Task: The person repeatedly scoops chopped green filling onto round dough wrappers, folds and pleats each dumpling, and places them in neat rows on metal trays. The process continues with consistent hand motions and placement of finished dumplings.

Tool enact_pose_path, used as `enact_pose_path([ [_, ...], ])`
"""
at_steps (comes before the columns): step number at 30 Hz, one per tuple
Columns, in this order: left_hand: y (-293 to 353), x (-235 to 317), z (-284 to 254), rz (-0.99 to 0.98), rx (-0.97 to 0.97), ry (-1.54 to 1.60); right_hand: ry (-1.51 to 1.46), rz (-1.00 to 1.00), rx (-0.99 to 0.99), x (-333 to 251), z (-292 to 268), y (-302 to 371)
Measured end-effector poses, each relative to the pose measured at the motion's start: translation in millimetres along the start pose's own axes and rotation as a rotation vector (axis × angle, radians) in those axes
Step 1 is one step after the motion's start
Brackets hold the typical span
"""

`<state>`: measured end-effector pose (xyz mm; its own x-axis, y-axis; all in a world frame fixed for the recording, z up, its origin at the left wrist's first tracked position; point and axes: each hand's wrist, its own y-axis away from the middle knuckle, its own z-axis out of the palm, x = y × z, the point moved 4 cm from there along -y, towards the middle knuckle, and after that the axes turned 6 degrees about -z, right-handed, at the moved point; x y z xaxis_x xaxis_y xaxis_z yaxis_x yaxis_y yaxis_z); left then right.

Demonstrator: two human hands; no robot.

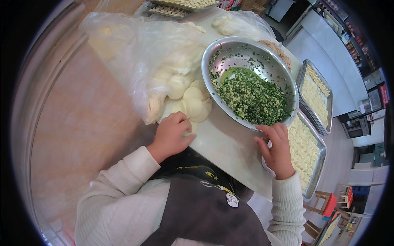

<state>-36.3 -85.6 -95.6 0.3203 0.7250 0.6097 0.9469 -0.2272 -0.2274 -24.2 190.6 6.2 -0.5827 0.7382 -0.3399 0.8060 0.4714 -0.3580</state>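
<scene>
My left hand (172,135) is at the table edge, its fingers and thumb closed around the edge of a pale round dumpling wrapper (191,128). Just beyond it lies a loose pile of dumpling wrappers (193,102), partly spilling from a clear plastic bag (135,61). A large steel bowl (210,78) to the right holds chopped green and pale filling (250,96). By the bowl's near rim is my right hand (279,149), fingers bent, with a gap between thumb and forefinger and nothing visible there. Something with a white rim is mostly hidden under that hand.
Right of the bowl are a metal tray of shaped dumplings (324,164) and another dumpling tray (304,82). Further trays (168,11) stand at the far end of the table (221,149). A second plastic bag (246,22) lies behind the bowl. Stools (328,205) stand at the lower right.
</scene>
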Motion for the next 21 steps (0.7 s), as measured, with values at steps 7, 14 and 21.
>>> enact_pose_path([
  [7, -1, -10, -3, -0.022, -0.034, 0.126, -0.004, -0.003, 0.079, -2, 11, -16],
  [14, 0, -3, 1, 0.046, 0.015, 0.014, -0.008, 0.020, 0.086, 2, 13, -16],
  [21, -9, -25, -14, -0.354, 0.124, 0.764, -0.036, 0.042, 0.118, 4, 12, -16],
])
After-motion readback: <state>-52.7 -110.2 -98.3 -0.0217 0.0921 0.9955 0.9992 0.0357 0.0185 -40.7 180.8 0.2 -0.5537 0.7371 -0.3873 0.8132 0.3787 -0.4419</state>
